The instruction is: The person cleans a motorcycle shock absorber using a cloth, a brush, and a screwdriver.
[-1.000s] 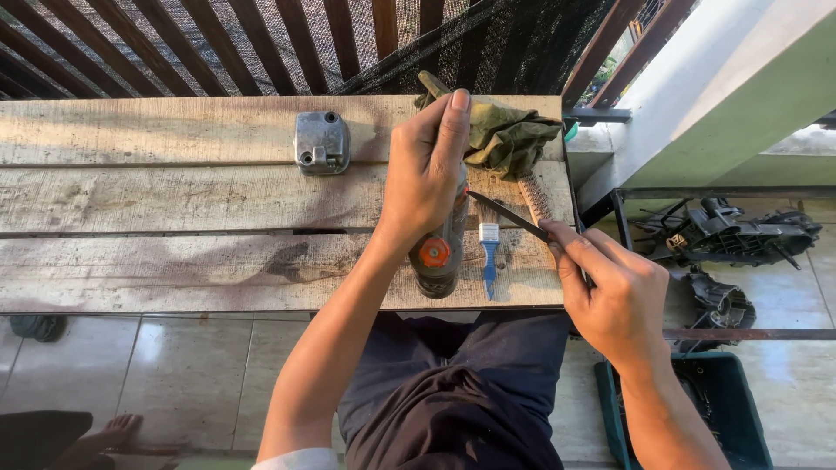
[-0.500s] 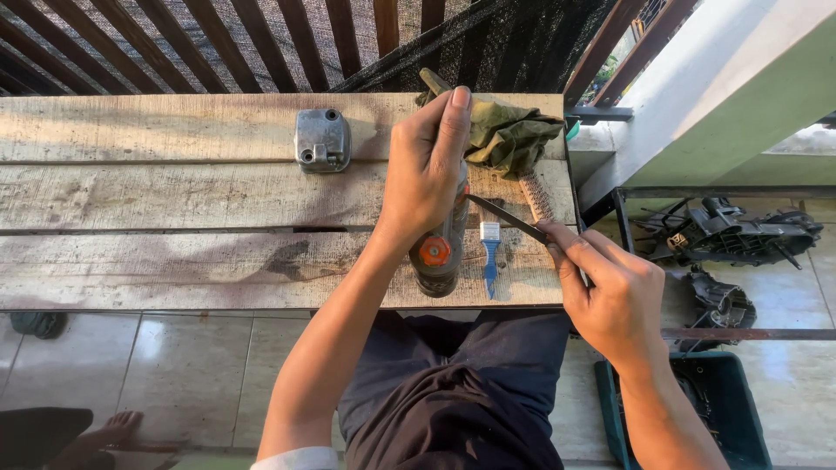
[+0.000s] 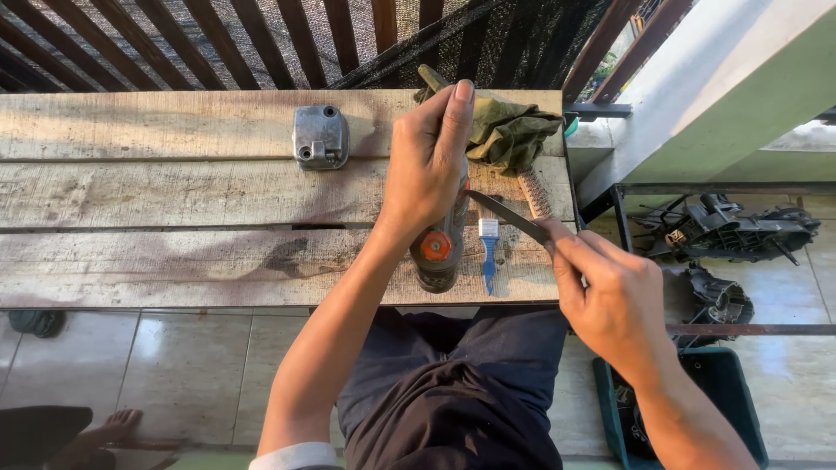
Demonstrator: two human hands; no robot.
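From the head camera, the left hand (image 3: pixel 428 161) grips a dark cylindrical part (image 3: pixel 438 248) with an orange cap, pinning it to the wooden bench (image 3: pixel 174 200). The right hand (image 3: pixel 610 292) pinches a slim dark file (image 3: pixel 505 215), its tip just beside the left fingers. A blue brush (image 3: pixel 488 252) lies between the hands. Steady, level strokes with a firm hold would serve best.

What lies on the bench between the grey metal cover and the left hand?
In the head view, nothing: only bare weathered plank separates the grey metal cover from the left hand, which grips a dark cylindrical part.
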